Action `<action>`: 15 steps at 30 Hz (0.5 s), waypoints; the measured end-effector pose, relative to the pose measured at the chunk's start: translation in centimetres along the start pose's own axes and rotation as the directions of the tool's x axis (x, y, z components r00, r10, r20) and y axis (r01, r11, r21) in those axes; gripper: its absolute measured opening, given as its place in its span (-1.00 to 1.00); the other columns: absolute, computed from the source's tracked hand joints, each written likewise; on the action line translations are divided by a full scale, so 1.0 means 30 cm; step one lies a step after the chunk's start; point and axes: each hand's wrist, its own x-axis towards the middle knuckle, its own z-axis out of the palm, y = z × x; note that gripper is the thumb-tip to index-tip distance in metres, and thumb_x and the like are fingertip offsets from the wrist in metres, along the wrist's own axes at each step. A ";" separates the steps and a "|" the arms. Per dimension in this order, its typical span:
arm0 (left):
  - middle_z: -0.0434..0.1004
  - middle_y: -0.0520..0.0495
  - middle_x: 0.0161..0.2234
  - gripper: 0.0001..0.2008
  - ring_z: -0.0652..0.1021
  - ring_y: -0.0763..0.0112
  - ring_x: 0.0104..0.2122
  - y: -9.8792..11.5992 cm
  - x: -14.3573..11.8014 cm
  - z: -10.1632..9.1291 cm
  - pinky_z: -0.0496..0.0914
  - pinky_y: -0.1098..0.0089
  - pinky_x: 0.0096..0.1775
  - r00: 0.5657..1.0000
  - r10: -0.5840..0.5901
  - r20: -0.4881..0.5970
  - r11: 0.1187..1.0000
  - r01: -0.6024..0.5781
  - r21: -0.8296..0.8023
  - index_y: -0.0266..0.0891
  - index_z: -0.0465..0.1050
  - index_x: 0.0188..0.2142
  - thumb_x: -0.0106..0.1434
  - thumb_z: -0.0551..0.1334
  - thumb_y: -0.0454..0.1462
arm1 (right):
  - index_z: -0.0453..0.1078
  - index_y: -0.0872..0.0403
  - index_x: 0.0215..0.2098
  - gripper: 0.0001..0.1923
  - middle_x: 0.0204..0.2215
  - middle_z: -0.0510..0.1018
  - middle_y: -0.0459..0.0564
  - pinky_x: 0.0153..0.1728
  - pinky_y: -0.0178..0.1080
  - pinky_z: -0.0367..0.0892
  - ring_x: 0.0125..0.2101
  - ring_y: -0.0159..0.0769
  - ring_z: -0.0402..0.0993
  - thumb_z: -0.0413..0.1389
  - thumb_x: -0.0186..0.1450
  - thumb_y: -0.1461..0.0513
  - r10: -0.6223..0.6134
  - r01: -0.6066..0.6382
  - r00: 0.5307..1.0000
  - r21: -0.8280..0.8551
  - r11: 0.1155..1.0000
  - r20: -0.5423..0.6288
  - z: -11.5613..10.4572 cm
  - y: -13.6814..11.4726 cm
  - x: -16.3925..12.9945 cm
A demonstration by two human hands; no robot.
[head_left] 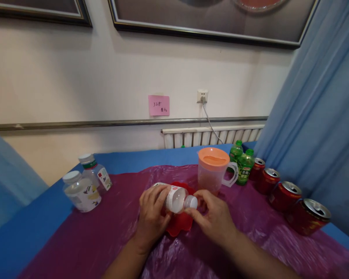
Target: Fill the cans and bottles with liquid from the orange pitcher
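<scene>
A clear plastic bottle (177, 198) with a white and pink label lies tilted on its side above a red scalloped dish (178, 226). My left hand (153, 211) is wrapped round the bottle's body. At the neck end, the thumb and fingers of my right hand (212, 213) close on the white bottle cap (191, 202), which sits on the neck. Just behind my right hand stands a translucent pitcher (211, 180) with an orange lid (214, 158) and a handle on its right. Part of the dish is hidden by the bottle and my left hand.
Two white-capped bottles, a wide one (83, 193) and a taller one (96, 174), stand at the left. Two green bottles (244, 168) and several red cans (285, 195) line the right side. Purple plastic sheeting (113, 224) covers the blue table (14, 242).
</scene>
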 end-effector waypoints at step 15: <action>0.50 -0.26 0.11 -0.48 0.45 -0.01 0.12 -0.017 -0.012 0.017 0.23 -0.02 0.18 0.995 0.095 0.034 0.995 -0.095 0.001 -0.16 0.33 0.24 0.28 0.25 -0.33 | 0.47 0.02 -0.13 -0.87 -0.34 0.59 -0.10 -0.32 -0.32 0.34 -0.39 -0.35 0.49 0.16 0.38 0.17 0.051 -0.066 0.993 0.136 0.989 0.111 0.015 0.053 -0.036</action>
